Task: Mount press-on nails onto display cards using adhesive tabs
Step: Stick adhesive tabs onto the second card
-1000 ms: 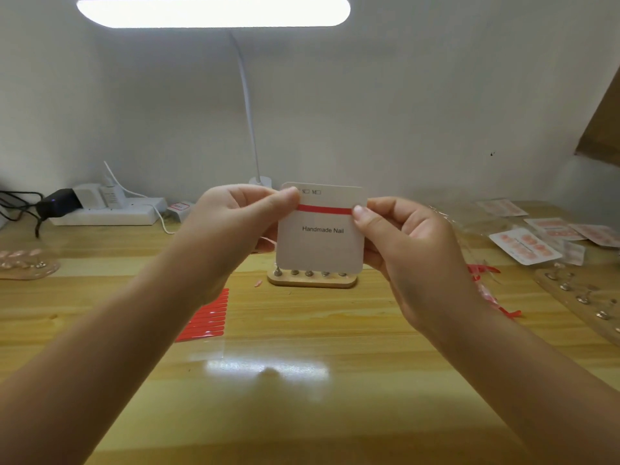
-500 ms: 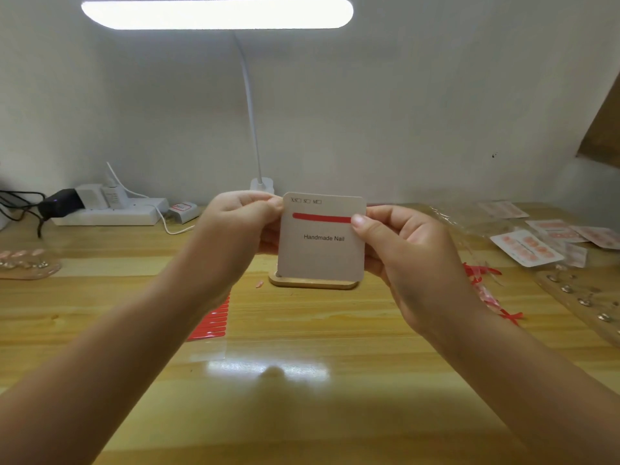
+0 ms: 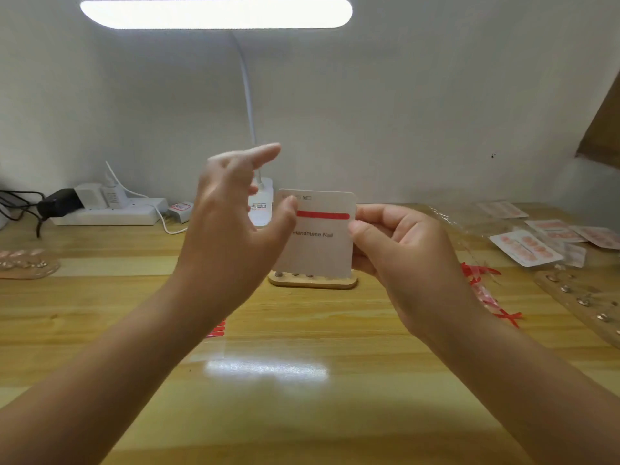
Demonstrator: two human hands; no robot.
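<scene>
Head view: the right hand (image 3: 399, 260) holds a white display card (image 3: 318, 243) upright above the wooden table (image 3: 302, 397), thumb pressed on the card's front near its right edge with the other fingers curled behind it — a pinch across the right side. The card faces the camera, its printed face toward the person, top edge up and leaning slightly to the left. It is a little taller than wide, so its long axis runs close to vertical. A red adhesive strip (image 3: 323, 215) lies across the upper part of the card, its long axis horizontal, parallel to the top edge; below it sits a blurred line of print ending in "Nail".

The left hand (image 3: 235, 223) is beside the card's left edge, fingers spread and loosely extended — index finger raised toward the lamp stem, thumb tip at the card's left edge over the strip's left end. Motion blur leaves it unclear whether the thumb touches the card.

Just behind and below the card a small wooden nail stand (image 3: 312, 281) rests on the table. Red strip sheets (image 3: 216, 330) peek out beneath the left forearm. Finished nail cards (image 3: 525, 248) lie at the far right, with red backing scraps (image 3: 479, 273) near the right wrist. A power strip (image 3: 107, 213) sits at the back left, and a desk lamp (image 3: 214, 11) glows overhead.
</scene>
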